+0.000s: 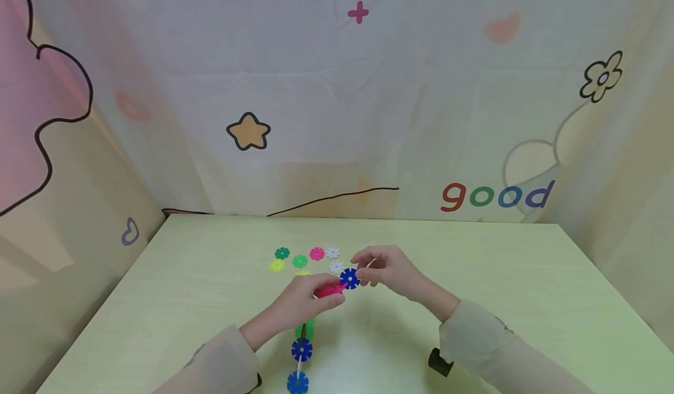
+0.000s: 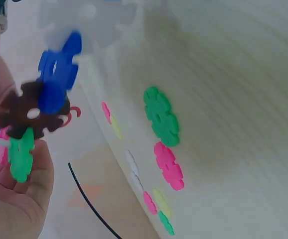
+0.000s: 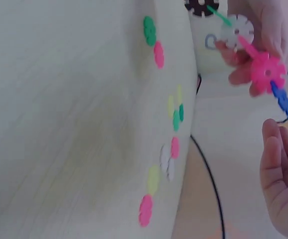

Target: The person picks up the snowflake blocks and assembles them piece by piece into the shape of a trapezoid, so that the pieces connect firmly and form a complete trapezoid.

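Observation:
My left hand (image 1: 302,300) grips a chain of interlocked, slotted plastic snowflake discs. Close to its fingers in the right wrist view are a pink disc (image 3: 262,63) and a white disc (image 3: 228,34). At the chain's upper end, a dark blue disc (image 1: 344,276) is joined to the pink one. My right hand (image 1: 392,271) pinches its edge at the thumb tip, the index finger apart. Below the left hand hang more linked discs, among them a brown disc (image 2: 19,107), a green disc (image 2: 22,159) and a lower blue disc (image 1: 298,376).
Loose discs lie on the pale table (image 1: 500,277) beyond the hands, including a dark green disc (image 1: 282,253), a yellow disc (image 1: 276,265), a pink disc (image 1: 317,254) and a white disc (image 1: 332,252). A printed cloth backdrop (image 1: 316,119) rises behind the table.

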`<state>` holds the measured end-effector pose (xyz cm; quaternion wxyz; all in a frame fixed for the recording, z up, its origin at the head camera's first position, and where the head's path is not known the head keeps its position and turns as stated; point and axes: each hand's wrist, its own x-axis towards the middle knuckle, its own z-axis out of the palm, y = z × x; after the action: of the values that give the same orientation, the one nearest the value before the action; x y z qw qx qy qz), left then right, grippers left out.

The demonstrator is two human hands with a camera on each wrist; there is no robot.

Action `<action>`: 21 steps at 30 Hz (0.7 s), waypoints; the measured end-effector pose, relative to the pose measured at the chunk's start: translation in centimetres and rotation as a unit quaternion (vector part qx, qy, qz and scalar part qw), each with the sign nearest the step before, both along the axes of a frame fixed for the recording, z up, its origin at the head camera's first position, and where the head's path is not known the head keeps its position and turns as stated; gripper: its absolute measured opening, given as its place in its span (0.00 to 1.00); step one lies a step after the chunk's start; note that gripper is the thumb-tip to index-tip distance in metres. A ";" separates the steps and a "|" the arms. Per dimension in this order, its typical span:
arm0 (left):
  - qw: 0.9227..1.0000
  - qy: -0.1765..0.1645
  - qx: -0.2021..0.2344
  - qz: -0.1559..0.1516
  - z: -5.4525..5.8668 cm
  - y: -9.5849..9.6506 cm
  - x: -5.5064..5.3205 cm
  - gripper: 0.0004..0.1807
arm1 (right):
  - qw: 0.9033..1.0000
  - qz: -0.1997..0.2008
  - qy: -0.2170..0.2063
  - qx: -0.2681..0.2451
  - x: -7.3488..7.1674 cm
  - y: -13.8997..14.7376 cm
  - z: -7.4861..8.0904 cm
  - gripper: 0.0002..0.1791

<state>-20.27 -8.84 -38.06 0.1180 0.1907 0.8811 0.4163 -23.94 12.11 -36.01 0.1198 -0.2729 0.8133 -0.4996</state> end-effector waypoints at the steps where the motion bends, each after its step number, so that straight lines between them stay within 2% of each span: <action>1: 1.000 -0.008 0.008 0.005 -0.1 -0.2 -0.1 0.24 | 1.000 -0.007 -0.001 0.001 -0.3 0.1 -0.1 0.14; 4: 0.999 -0.030 0.026 0.029 -0.4 -0.7 -0.6 0.25 | 1.000 -0.026 -0.008 0.011 -1.3 0.7 -0.7 0.14; 10: 0.994 -0.057 0.045 0.086 -0.7 -1.7 -0.9 0.27 | 0.995 -0.068 -0.030 0.072 -3.3 1.5 -2.5 0.14; 14: 0.989 -0.078 0.068 0.101 -1.1 -2.1 -0.9 0.31 | 0.987 -0.090 -0.041 0.123 -4.4 1.5 -3.7 0.14; 21: 0.982 -0.103 0.117 0.110 -1.7 -2.2 -1.0 0.41 | 0.976 -0.105 -0.012 0.191 -5.9 1.4 -5.7 0.14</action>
<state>-21.23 -11.05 -39.78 0.1381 0.0613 0.8254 0.5440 -29.81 13.50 -41.67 0.1263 -0.1526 0.9164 -0.3477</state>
